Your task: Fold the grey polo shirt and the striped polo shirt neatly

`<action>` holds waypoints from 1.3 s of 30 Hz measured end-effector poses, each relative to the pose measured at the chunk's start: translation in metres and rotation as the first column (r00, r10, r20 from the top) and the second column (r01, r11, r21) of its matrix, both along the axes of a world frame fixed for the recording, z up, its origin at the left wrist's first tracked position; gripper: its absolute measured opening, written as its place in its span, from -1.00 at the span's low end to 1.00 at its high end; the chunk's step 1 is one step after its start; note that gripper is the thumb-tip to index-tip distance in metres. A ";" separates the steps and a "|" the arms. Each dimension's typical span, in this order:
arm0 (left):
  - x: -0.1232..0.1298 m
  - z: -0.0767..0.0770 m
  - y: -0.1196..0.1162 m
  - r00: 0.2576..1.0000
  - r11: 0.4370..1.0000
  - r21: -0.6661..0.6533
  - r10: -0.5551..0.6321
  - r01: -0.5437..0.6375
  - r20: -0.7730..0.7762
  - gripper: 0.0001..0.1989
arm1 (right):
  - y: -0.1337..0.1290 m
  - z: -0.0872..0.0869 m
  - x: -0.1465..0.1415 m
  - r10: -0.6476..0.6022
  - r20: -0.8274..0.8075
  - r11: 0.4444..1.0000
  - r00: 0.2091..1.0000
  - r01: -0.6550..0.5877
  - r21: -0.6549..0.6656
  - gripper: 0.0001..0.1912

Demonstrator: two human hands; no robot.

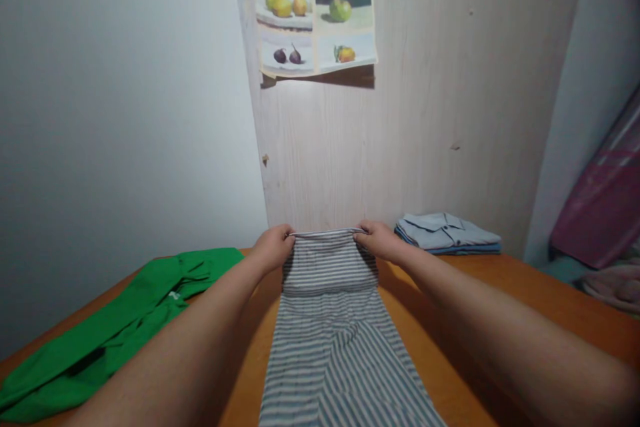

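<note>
A grey and white striped garment (345, 347) stretches from the bottom edge up the middle of the orange table (425, 347). Its far end is held up taut between both hands, and a band across that part looks folded over. My left hand (276, 245) pinches the top left corner of the cloth, fingers closed. At the top right corner my right hand (379, 239) grips the same edge, thumb in front. The near end of the garment runs out of view.
A green garment (130, 307) lies spread on the left of the table. Folded shirts (450, 233) are stacked at the back right. Behind stands a wall with fruit pictures (317, 30). Pink fabric (600, 193) is at the far right.
</note>
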State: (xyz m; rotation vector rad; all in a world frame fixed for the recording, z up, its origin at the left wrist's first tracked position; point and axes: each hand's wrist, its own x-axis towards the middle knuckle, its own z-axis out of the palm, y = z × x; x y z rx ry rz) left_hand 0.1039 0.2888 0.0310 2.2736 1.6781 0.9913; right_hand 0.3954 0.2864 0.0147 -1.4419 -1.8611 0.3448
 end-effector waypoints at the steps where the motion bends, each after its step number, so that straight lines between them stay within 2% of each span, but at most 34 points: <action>1: 0.001 -0.002 0.006 1.000 1.000 -0.006 0.006 -0.006 0.022 -0.86 | 0.006 -0.002 0.000 -0.007 -0.011 1.000 1.000 0.007 -0.003 -0.90; 6: 0.004 -0.019 0.036 0.991 0.998 -0.049 0.035 -0.029 0.126 -0.88 | 0.043 -0.027 0.000 -0.035 -0.079 0.999 0.996 0.032 -0.036 -0.92; 12: 0.007 -0.056 0.067 0.955 0.990 -0.120 0.101 -0.069 0.280 -0.94 | 0.079 -0.067 0.004 -0.095 -0.178 0.991 0.979 0.077 -0.108 -0.87; 15: 0.006 -0.068 0.072 0.925 0.983 -0.146 0.154 -0.109 0.348 -0.97 | 0.085 -0.080 0.009 -0.107 -0.210 0.987 0.972 0.077 -0.144 -0.83; 18: 0.004 -0.072 0.062 0.917 0.980 -0.183 0.143 -0.078 0.373 -0.91 | 0.082 -0.086 0.014 -0.107 -0.224 0.983 0.969 0.070 -0.167 -0.84; 20: 0.003 -0.070 0.048 0.924 0.976 -0.217 0.073 0.011 0.375 -0.90 | 0.075 -0.086 0.016 -0.096 -0.221 0.981 0.971 0.056 -0.184 -0.86; 22: 0.003 -0.062 0.031 0.932 0.942 -0.286 -0.064 0.174 0.357 -0.86 | 0.066 -0.080 0.017 -0.029 -0.229 0.979 0.973 -0.019 -0.205 -0.84; 25: 0.003 -0.048 0.011 0.922 0.812 -0.442 -0.294 0.380 0.253 -0.73 | 0.050 -0.060 0.016 0.207 -0.166 0.936 0.964 -0.245 -0.253 -0.84; 27: 0.002 -0.042 0.003 0.917 0.770 -0.504 -0.369 0.392 0.150 -0.65 | 0.039 -0.043 0.013 0.370 -0.033 0.869 0.928 -0.359 -0.339 -0.81; 28: 0.002 -0.040 0.001 0.920 0.772 -0.515 -0.381 0.373 0.095 -0.61 | 0.034 -0.036 0.011 0.425 0.031 0.839 0.905 -0.380 -0.389 -0.77; 30: 0.003 -0.041 -0.001 0.921 0.798 -0.508 -0.389 0.326 -0.020 -0.53 | 0.024 -0.026 0.004 0.464 0.167 0.819 0.870 -0.350 -0.454 -0.65; 34: 0.009 -0.048 -0.001 0.900 0.862 -0.418 -0.392 0.286 -0.193 -0.55 | 0.011 -0.024 -0.013 0.440 0.412 0.869 0.798 -0.264 -0.418 -0.49; 36: 0.013 -0.049 -0.001 0.886 0.878 -0.387 -0.392 0.281 -0.248 -0.58 | 0.008 -0.026 -0.019 0.444 0.481 0.881 0.756 -0.269 -0.390 -0.53; 39: 0.016 -0.049 -0.002 0.860 0.884 -0.379 -0.401 0.273 -0.316 -0.58 | 0.008 -0.029 -0.024 0.433 0.559 0.898 0.707 -0.281 -0.339 -0.71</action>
